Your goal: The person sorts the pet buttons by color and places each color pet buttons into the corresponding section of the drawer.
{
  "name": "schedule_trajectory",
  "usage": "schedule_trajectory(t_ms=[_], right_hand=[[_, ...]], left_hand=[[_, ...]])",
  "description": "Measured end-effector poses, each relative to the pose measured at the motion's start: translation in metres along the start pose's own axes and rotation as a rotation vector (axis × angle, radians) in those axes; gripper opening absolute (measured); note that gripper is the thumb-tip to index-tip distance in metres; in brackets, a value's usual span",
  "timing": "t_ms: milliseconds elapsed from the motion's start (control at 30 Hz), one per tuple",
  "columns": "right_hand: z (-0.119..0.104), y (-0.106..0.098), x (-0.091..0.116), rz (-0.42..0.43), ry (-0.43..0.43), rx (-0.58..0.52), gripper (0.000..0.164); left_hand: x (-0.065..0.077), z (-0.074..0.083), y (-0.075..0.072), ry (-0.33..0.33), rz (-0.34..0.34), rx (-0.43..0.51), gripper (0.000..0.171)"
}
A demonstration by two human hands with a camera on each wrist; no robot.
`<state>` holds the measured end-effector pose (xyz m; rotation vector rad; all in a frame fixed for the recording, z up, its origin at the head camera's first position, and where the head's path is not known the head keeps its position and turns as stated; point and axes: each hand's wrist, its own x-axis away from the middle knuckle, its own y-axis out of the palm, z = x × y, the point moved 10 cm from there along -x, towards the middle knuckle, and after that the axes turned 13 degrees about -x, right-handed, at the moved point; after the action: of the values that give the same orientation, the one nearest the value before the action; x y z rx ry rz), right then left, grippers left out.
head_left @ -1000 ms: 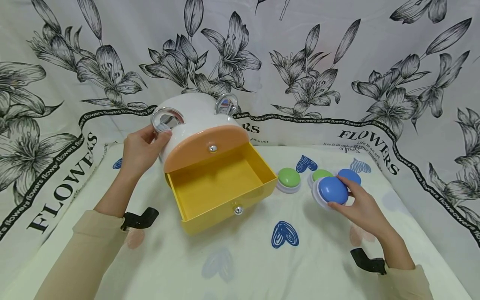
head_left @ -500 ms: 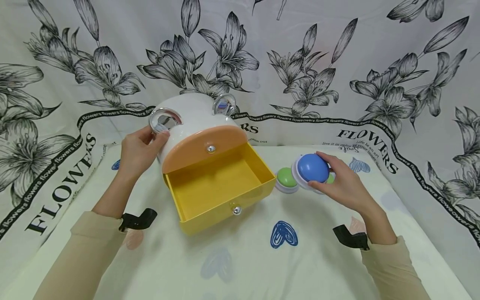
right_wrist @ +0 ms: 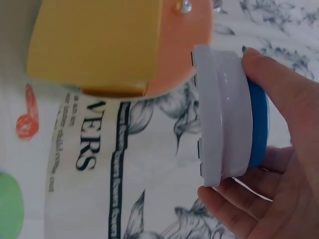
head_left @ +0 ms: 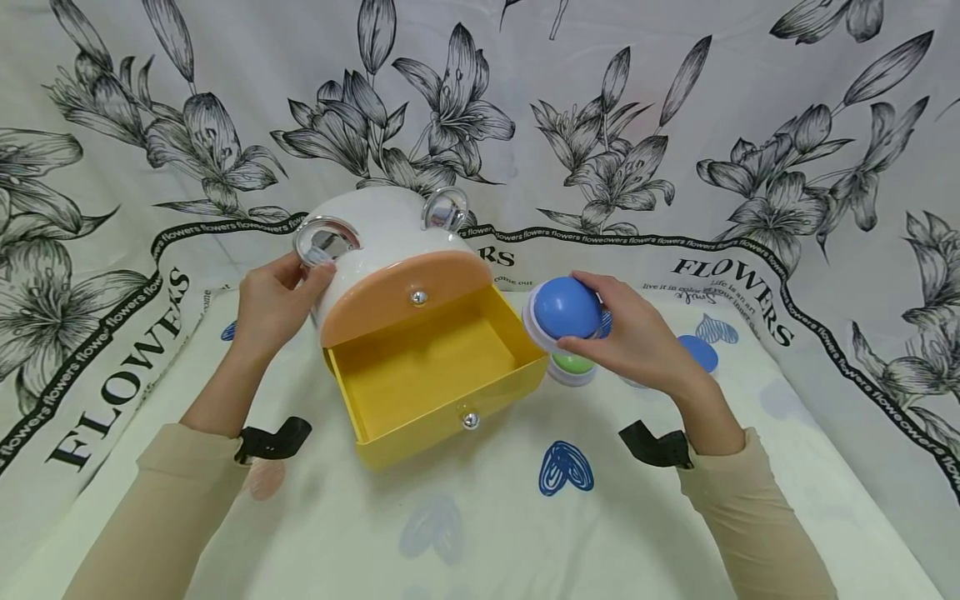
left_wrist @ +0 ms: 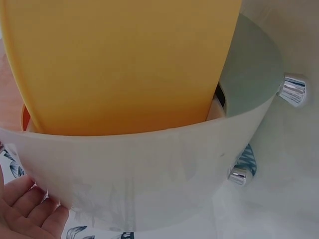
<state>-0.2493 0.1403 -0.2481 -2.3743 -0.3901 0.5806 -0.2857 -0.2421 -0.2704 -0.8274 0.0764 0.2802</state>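
Note:
My right hand (head_left: 637, 333) grips a round push button with a blue dome (head_left: 567, 307) and a white base, raised just right of the yellow drawer (head_left: 420, 446). In the right wrist view, thumb and fingers span the white base (right_wrist: 224, 119) edge to edge, with its underside turned towards the drawer. The drawer is pulled out of a white rounded box (head_left: 375, 218) with silver-rimmed eyes. At the box's left eye, my left hand (head_left: 273, 308) holds its side, thumb in front. The left wrist view shows the fingertips against the white shell (left_wrist: 129, 179).
A green push button (head_left: 573, 364) stands by the drawer's right corner, partly below the held one. Farther right lies another blue button (head_left: 699, 353); a white rim shows beside it, mostly behind my right hand. An orange upper drawer front (head_left: 408, 292) is closed.
My right hand has carried the blue push button up and left, from among the other buttons to beside the drawer. My left hand stays at the box's left side.

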Motion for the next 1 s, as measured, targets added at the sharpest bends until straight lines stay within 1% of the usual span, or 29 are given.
schedule_trajectory(t_ms=[133, 300, 633, 800, 1000], right_hand=[[-0.018, 0.011, -0.010, -0.029, -0.012, -0.013, 0.082], [-0.035, 0.030, -0.021, -0.091, -0.042, -0.027, 0.081], [-0.044, 0.074, -0.045, -0.233, -0.007, -0.067, 0.076], [-0.054, 0.095, -0.053, -0.278, -0.025, -0.084, 0.075], [-0.064, 0.121, -0.057, -0.333, -0.062, -0.099, 0.069]], left_hand=[[0.000, 0.000, 0.000, 0.004, 0.004, -0.006, 0.064], [-0.001, 0.000, 0.000, 0.002, 0.001, -0.009, 0.064], [-0.001, -0.003, 0.003, -0.019, -0.017, -0.008, 0.066], [-0.001, -0.002, 0.002, -0.021, -0.022, -0.004, 0.066], [-0.001, -0.003, 0.003, -0.029, -0.027, -0.004, 0.067]])
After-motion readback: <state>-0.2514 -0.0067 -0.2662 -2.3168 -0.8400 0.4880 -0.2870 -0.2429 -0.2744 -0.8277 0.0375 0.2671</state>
